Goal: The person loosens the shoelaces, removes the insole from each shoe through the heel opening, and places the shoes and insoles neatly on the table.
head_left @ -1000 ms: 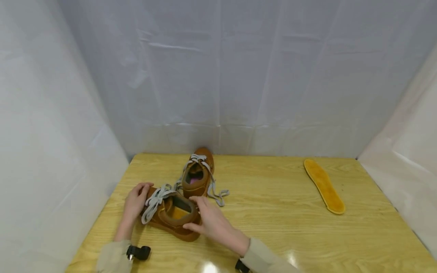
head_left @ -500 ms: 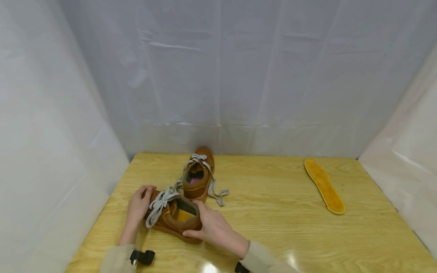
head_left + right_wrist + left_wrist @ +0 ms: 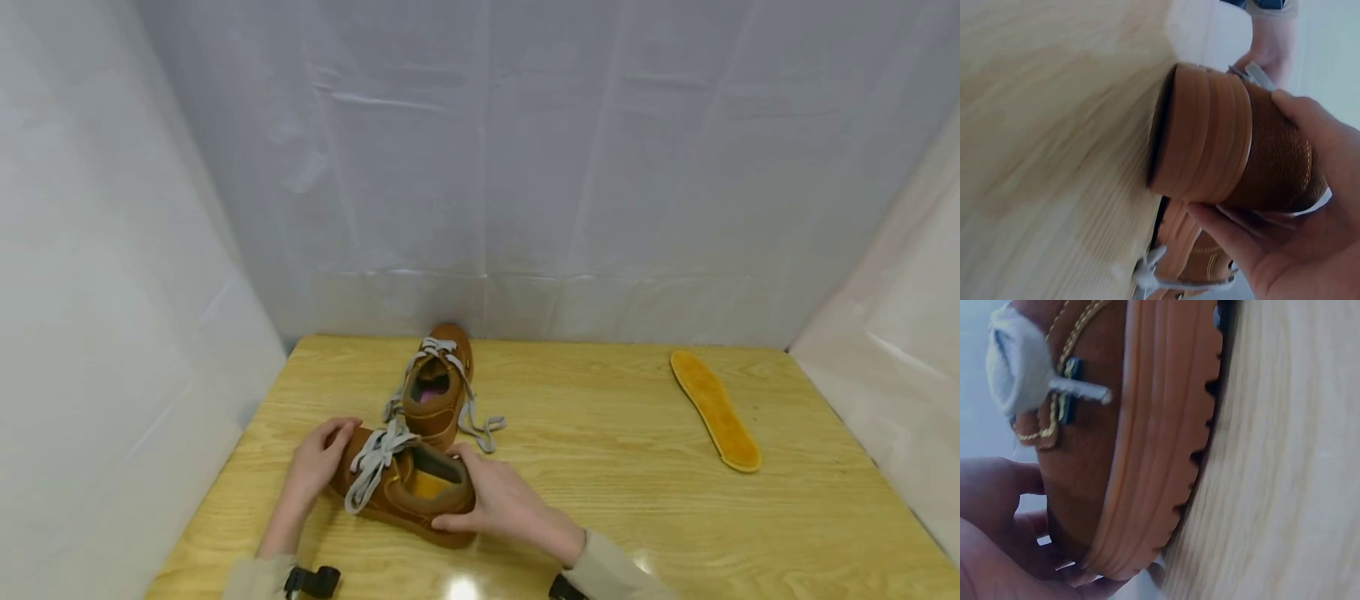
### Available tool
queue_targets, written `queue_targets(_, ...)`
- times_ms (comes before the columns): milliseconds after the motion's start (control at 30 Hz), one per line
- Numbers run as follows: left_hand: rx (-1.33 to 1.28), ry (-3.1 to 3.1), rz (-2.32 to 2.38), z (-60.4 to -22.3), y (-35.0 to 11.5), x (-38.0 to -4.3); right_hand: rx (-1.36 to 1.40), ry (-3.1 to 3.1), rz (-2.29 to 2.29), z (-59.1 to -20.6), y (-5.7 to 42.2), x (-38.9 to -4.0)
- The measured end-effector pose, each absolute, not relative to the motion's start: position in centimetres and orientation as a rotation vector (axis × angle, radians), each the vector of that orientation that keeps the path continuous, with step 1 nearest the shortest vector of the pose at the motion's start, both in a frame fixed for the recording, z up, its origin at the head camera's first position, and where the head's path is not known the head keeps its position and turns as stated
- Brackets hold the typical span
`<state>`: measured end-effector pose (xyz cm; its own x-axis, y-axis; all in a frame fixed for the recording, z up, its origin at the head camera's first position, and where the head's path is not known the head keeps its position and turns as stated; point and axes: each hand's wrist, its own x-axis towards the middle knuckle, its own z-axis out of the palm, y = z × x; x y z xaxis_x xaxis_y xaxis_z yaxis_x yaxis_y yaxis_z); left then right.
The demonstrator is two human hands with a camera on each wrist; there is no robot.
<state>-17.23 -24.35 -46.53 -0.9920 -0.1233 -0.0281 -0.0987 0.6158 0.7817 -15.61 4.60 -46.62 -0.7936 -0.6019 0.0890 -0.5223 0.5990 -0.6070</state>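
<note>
A brown leather shoe (image 3: pixel 401 510) lies at the front left of the table, its grey laces (image 3: pixel 378 458) tied in a bow and a yellow lining showing inside. My left hand (image 3: pixel 315 462) grips its toe; in the left wrist view the fingers (image 3: pixel 1029 528) curl round the toe end. My right hand (image 3: pixel 513 504) holds the heel, thumb on the near side and fingers on the far side. In the right wrist view the heel (image 3: pixel 1210 131) sits between thumb and fingers, close to the tabletop. Just behind stands a second brown shoe (image 3: pixel 433 427), laces loose, with purple inside.
A yellow-orange insole (image 3: pixel 716 412) lies flat at the right of the wooden table (image 3: pixel 600 433). Pale plastic sheeting (image 3: pixel 555 167) hangs behind the table and along both sides. The second shoe's lace (image 3: pixel 483 429) trails on the wood to its right.
Both hands have shifted the held shoe a little to the right and toward me. The right hand's hold has wrapped further round the heel. The second shoe and the insole stay put.
</note>
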Motion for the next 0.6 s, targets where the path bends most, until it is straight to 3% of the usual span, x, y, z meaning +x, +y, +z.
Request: queue_targets(600,-0.024,-2.842,-1.333,-47.4,-24.1,-16.3,-1.103,2.542,-0.972,-46.6,10.0,-17.4)
